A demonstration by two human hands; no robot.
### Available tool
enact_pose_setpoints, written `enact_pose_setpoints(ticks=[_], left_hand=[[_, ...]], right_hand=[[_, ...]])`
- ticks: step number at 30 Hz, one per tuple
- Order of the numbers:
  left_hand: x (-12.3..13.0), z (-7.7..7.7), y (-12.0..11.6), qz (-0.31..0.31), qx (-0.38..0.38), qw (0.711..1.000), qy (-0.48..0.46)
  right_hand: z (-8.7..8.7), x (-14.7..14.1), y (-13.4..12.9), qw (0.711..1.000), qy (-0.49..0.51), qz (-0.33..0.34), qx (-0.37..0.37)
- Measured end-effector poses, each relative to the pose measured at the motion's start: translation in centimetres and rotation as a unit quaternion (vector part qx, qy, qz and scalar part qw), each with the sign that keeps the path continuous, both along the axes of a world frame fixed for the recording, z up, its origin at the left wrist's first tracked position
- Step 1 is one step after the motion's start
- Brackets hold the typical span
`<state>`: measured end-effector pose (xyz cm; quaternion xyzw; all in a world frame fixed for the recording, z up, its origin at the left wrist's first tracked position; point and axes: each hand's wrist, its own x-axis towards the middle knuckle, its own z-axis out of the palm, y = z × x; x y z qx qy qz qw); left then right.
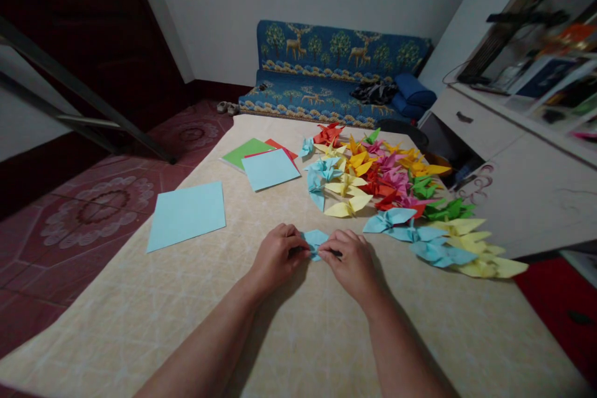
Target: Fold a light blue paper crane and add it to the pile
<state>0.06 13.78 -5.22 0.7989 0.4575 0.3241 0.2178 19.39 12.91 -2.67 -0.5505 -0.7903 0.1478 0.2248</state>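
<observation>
A small folded piece of light blue origami paper (316, 239) lies on the table between my two hands. My left hand (282, 252) pinches its left edge, thumb and fingers pressed together. From the other side my right hand (349, 255) pinches the right edge in the same way. The fingers cover both ends of the paper, so its full shape is hidden. Just beyond my hands, a yellow paper crane (349, 205) and a light blue paper crane (389, 220) rest on the cloth.
Many folded cranes in red, orange, pink and green (392, 168) crowd the table's right side. A light blue square sheet (187, 216) lies at left. Farther back are stacked sheets (271, 169). A patterned sofa (321, 87) stands behind the table (153, 317), a white cabinet (527, 180) at right.
</observation>
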Motion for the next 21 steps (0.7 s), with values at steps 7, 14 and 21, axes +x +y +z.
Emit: enact_pose_setpoints(ticks=[7, 14, 21], left_hand=[[0.4, 0.1, 0.4, 0.009, -0.014, 0.999, 0.027], [0.6, 0.1, 0.4, 0.027, -0.009, 0.999, 0.039], [0.8, 0.0, 0.4, 0.034, -0.002, 0.998, 0.053]], right_hand=[[-0.1, -0.5, -0.1, 0.999, 0.004, -0.043, -0.012], [-0.6, -0.9, -0.2, 0.996, -0.033, -0.077, 0.020], [-0.7, -1.1, -0.2, 0.995, -0.037, -0.092, 0.024]])
